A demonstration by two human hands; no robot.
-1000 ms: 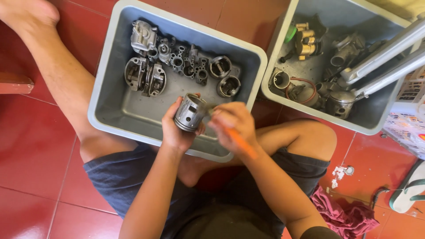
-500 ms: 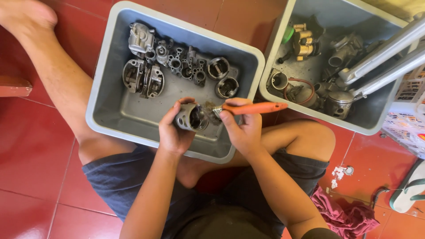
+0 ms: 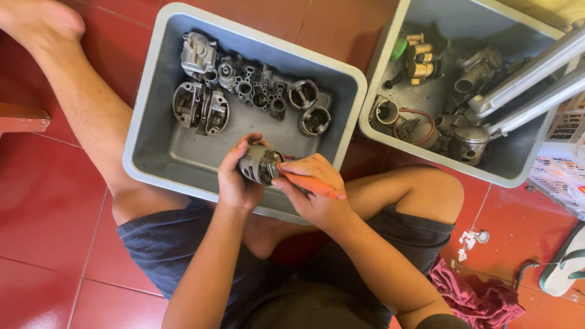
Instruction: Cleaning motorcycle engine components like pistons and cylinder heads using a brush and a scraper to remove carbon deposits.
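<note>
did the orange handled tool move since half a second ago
Yes. The orange-handled tool swung down from pointing toward the right bin to lying low in the right hand.

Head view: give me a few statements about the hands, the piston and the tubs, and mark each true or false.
1. The left hand holds a metal piston. True.
2. The right hand holds a blue tool. False: the tool has an orange handle.
3. The hands work over the grey tub of engine parts. True.
4. The second tub is on the person's left. False: it is on the right.
5. A dark red rag lies on the floor. True.
</note>
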